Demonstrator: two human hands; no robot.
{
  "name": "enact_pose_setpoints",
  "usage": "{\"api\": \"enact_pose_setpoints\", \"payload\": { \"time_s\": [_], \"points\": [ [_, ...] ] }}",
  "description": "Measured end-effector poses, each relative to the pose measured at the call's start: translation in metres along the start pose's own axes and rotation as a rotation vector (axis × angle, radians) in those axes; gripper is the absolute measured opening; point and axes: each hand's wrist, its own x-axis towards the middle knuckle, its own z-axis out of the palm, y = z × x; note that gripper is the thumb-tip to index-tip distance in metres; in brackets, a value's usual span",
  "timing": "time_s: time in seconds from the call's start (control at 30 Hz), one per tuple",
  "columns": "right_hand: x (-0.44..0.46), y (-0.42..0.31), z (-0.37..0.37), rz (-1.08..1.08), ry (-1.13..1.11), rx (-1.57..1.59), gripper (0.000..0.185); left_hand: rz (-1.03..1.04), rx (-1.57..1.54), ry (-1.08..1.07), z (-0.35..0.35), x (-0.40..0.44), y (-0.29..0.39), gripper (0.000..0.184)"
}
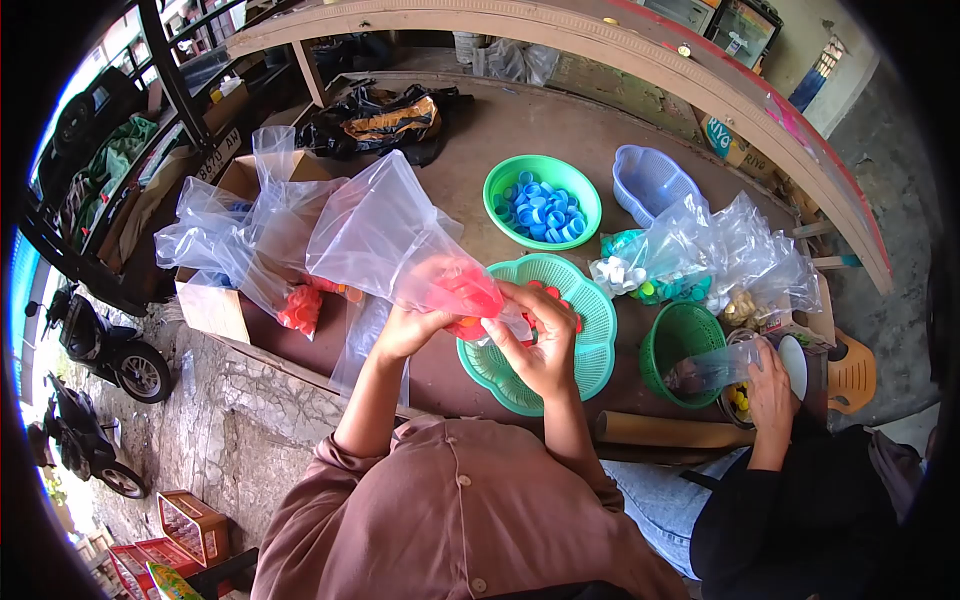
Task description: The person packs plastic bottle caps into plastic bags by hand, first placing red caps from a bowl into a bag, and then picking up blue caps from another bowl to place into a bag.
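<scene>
Left hand (408,332) and right hand (548,352) are both gripping a clear bag (372,228) around its red-filled end; film is partly hiding the fingertips. Bag is sitting above the scalloped basket (597,332), where red caps (553,292) are lying. Supporting the load underneath and pinching film lightly should be limiting tears; staying over the basket should be catching strays. Beyond, a green bowl (541,165) is holding blue caps (540,208) on the tabletop (500,115).

Bare brown tabletop (500,120) lies open behind the green bowl (492,222) — rightward, the blue basket (655,188) and bulging clear bags (735,250) block passage.
</scene>
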Motion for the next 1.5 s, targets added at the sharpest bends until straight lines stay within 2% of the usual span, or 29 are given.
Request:
{"api": "enact_pose_setpoints", "payload": {
  "time_s": [0.07,0.13,0.17,0.23,0.27,0.3,0.37,0.4,0.43,0.5,0.53,0.63,0.67,0.7,0.83,0.93,1.13,1.37,1.5],
  "points": [
    [-0.002,0.002,0.001,-0.002,-0.006,0.003,0.033,-0.001,0.006,-0.002,-0.001,0.0,-0.002,0.047],
    [-0.005,0.004,0.006,0.135,0.062,0.136,0.036,-0.005,0.063,0.018,0.001,-0.001,-0.001,0.046],
    [-0.004,0.006,0.009,0.136,0.063,0.137,0.036,-0.006,0.064,0.018,0.003,0.0,0.003,0.046],
    [-0.002,0.014,0.013,0.137,0.084,0.163,0.039,-0.261,0.162,-0.024,0.014,0.003,0.022,0.047],
    [-0.006,0.025,0.007,0.139,-0.007,-0.032,0.033,-0.232,0.185,-0.06,0.011,0.004,0.014,0.048],
    [-0.007,0.026,0.009,0.142,-0.007,-0.031,0.033,-0.235,0.184,-0.06,0.013,0.004,0.016,0.048],
    [-0.009,0.026,0.011,0.458,0.136,0.365,0.025,-0.297,0.111,-0.047,0.02,0.007,0.025,0.047],
    [-0.009,0.028,0.009,0.428,0.159,0.341,0.02,-0.44,0.15,-0.061,0.016,0.007,0.028,0.044],
    [-0.01,0.037,0.011,0.43,0.209,0.421,0.02,-0.44,0.15,-0.064,0.016,0.008,0.026,0.044],
    [-0.011,0.043,0.007,0.508,0.203,0.47,0.024,-0.402,-0.059,0.033,0.016,0.006,0.018,0.04],
    [-0.011,0.043,0.008,0.509,0.204,0.47,0.024,-0.442,0.076,0.019,0.009,0.006,0.012,0.036],
    [-0.008,0.041,0.011,0.477,0.261,0.526,0.029,-0.449,0.123,-0.037,0.006,0.007,0.014,0.033],
    [-0.007,0.039,0.008,0.492,0.19,0.539,0.031,-0.448,0.124,-0.036,0.005,0.007,0.013,0.033],
    [-0.007,0.038,0.007,0.507,0.119,0.551,0.033,-0.41,0.071,-0.048,0.004,0.005,0.01,0.032],
    [-0.01,0.038,0.007,0.393,0.106,0.528,0.032,-0.265,-0.009,-0.028,0.013,0.0,0.013,0.029],
    [-0.013,0.04,0.006,0.425,0.096,0.481,0.03,-0.191,0.091,-0.024,0.016,0.0,0.011,0.028],
    [-0.007,0.024,0.008,0.434,0.107,0.464,0.027,-0.331,0.009,0.04,0.008,0.001,0.002,0.027],
    [-0.009,0.03,0.005,0.405,0.046,0.423,0.032,-0.294,-0.043,0.023,0.012,0.0,0.005,0.024],
    [-0.01,0.034,0.006,0.351,-0.044,0.317,0.032,-0.259,0.117,0.006,0.017,-0.001,0.011,0.025]
  ]
}}
